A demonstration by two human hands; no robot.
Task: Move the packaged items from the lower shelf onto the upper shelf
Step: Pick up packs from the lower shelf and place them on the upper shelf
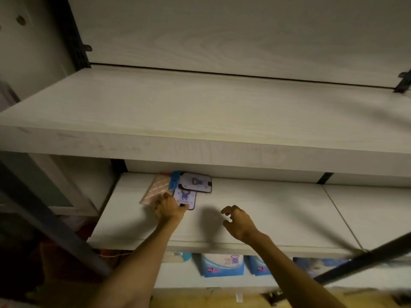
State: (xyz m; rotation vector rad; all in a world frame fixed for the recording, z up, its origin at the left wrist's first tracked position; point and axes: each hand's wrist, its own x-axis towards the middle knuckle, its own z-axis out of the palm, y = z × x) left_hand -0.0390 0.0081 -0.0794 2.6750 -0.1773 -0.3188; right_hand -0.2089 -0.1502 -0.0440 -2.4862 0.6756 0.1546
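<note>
Head view: left hand [170,207] touches packaged items [184,196] near lower shelf's [266,210] left edge.

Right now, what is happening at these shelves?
A person is reaching into the lower shelf. The left hand lies on a small pile of flat packaged items near the shelf's back left corner, apparently taking hold of them. The right hand hovers open beside it, holding nothing. The upper shelf has no packages on the part in view, so the move seems to be only starting.
</note>
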